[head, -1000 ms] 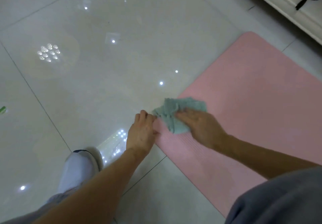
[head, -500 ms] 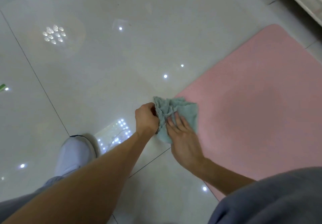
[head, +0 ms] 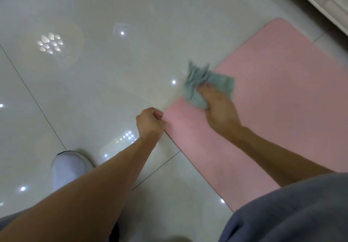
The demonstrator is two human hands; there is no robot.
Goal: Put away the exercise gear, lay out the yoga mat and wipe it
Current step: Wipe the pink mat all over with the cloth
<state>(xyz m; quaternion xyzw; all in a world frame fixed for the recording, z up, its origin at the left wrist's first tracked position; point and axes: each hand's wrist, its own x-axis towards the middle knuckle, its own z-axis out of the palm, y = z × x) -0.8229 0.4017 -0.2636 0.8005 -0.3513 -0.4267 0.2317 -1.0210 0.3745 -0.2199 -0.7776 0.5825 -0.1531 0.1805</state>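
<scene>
Yoga mat (head: 273,95) pink, ribbed, flat on floor (head: 113,72); left hand (head: 150,123) fingers pinch its corner; right hand (head: 220,108) fingers clamp crumpled green cloth (head: 203,81).

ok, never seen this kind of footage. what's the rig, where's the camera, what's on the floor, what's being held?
No machine here: a person works with bare hands, and the one camera sits on their head, looking forward and down, so both arms enter from the bottom edge. A pink yoga mat lies flat on a glossy tiled floor. The right hand grips a crumpled green cloth on the mat near its corner; both are blurred. The left hand appears to pinch that corner's edge. A light shoe shows at lower left.
</scene>
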